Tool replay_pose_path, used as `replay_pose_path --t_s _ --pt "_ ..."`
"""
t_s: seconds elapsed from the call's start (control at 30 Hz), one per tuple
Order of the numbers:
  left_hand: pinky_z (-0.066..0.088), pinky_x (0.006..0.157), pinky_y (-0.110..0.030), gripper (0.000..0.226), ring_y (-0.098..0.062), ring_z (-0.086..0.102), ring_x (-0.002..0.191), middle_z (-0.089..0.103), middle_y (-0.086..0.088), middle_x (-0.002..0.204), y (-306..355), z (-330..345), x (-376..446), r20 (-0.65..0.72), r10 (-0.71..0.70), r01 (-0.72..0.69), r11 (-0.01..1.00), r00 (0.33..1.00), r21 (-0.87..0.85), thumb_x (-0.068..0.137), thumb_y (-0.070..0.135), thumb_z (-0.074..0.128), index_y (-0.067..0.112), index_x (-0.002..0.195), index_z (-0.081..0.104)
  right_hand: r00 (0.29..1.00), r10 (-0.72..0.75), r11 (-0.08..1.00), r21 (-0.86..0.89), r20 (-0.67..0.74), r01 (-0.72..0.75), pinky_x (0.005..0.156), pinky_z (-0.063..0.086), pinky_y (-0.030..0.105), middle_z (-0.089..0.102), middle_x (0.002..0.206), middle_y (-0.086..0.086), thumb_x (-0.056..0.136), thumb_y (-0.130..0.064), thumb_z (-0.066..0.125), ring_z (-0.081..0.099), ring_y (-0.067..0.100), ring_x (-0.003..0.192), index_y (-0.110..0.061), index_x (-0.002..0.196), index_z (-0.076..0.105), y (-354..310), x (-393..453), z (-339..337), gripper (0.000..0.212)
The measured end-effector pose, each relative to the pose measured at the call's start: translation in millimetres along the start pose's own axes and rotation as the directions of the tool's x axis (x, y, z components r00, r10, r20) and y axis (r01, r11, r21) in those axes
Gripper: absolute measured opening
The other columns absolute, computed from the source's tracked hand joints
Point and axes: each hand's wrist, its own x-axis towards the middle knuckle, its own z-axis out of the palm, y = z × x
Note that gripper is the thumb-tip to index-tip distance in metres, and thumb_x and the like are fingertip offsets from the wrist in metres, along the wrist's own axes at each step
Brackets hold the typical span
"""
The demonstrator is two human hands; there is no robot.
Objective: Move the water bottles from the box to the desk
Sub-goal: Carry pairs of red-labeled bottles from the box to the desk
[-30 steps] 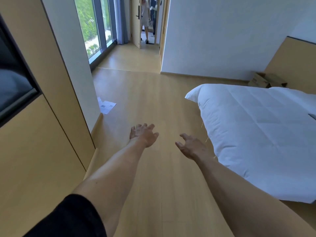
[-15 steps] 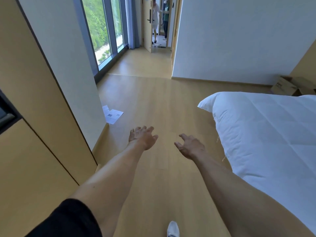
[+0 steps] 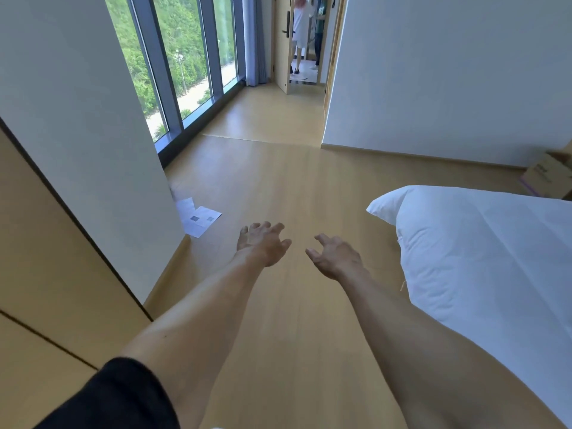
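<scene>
Both arms reach out in front of me over a light wooden floor. My left hand is empty, its fingers spread and slightly curled. My right hand is also empty, with the fingers apart. A brown cardboard box stands on the floor by the far wall at the right edge, partly cut off by the frame. Its inside is hidden from here. No water bottle and no desk are in view.
A bed with a white duvet fills the right side. Wooden cabinet panels and a white wall line the left. Loose papers lie on the floor by the wall. Two people stand in the far doorway.
The view has advanced along the floor and swung left: the window and doorway have come closer, and the bed and box have slid to the right. Both hands stay open and empty.
</scene>
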Motion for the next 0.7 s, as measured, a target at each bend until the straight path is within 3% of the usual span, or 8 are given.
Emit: replay_pose_path --t_s 0.37,0.7 --pt "0.024 0.118 -0.047 0.054 -0.029 0.037 0.141 0.046 -0.005 0.152 2.1 -3.7 175.9 0.027 0.061 -0.06 0.998 0.998 -0.011 0.101 0.055 0.037 0.031 0.15 0.039 0.996 0.089 0.995 -0.039 -0.015 -0.09 0.105 0.04 0.041 0.047 0.144 0.008 0.101 -0.056 0.036 0.045 0.028 0.134 -0.03 0.15 0.036 12.7 148.6 -27.5 0.055" --pt "0.027 0.117 -0.046 0.054 -0.029 0.039 0.141 0.048 -0.006 0.149 -4.0 -51.2 366.6 0.043 0.2 -0.2 0.98 0.979 -0.002 0.101 0.056 0.037 0.031 0.148 0.041 0.974 0.218 0.974 -0.04 -0.06 -0.221 0.101 0.043 0.04 0.049 0.143 0.007 0.101 -0.055 0.035 0.045 0.028 0.132 -0.03 0.149 0.036 -9.3 305.3 -82.8 0.054"
